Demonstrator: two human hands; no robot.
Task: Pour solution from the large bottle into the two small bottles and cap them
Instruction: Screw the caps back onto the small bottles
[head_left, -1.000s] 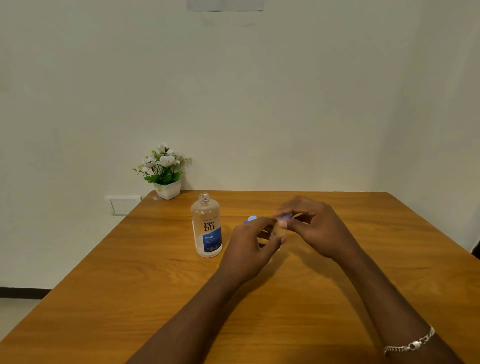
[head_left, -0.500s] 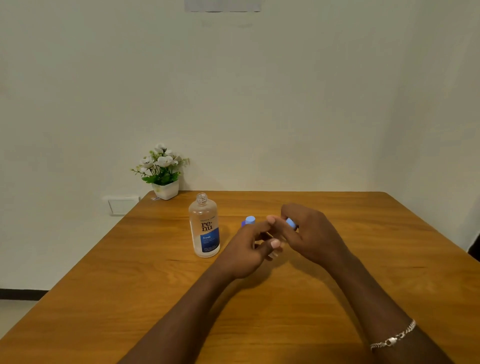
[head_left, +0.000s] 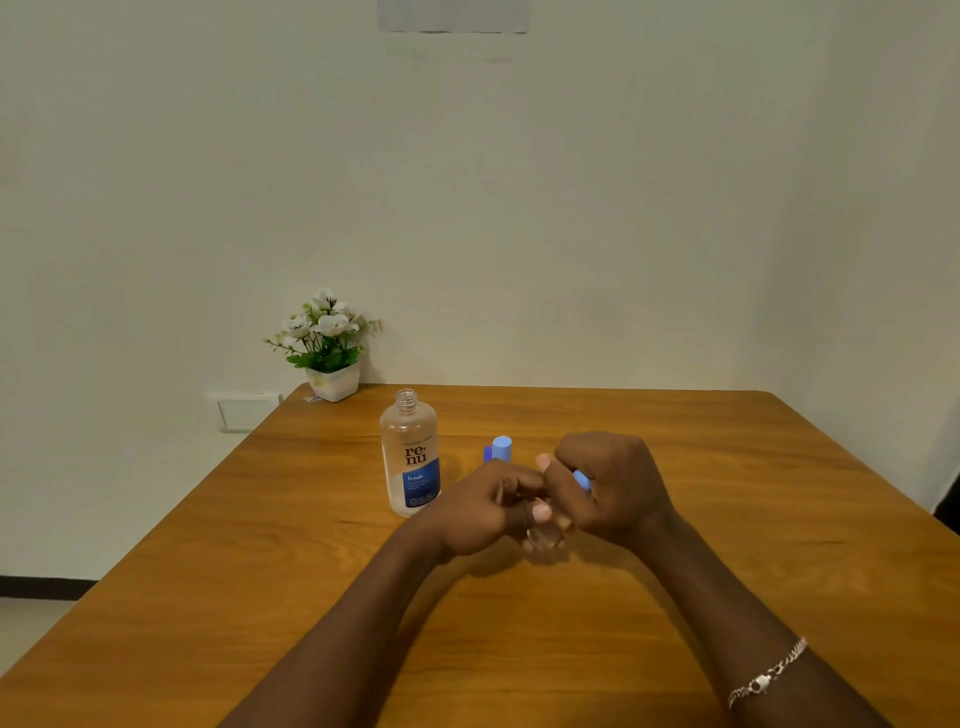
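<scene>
Head view. Step in hand, as judged: capping small bottle (head_left: 545, 536).
- Left hand (head_left: 480, 514): fingers curled round clear small bottle, near middle of table (head_left: 779, 493).
- Right hand (head_left: 615, 488): curled round blue cap (head_left: 582, 478), just above bottle.
- Advice: keep bottle upright, seat cap square on neck, turn gently, no squeezing.
- Large bottle (head_left: 410, 457): upright, uncapped, clear with blue label, left of hands, toward far edge.
- Second blue cap (head_left: 502, 448) behind hands; what is under it is hidden.

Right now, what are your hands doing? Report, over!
Left hand grips small clear bottle. Right hand curled round blue cap. Large bottle uncapped, upright, left of hands. Blue-topped thing behind them, not blocking.
</scene>
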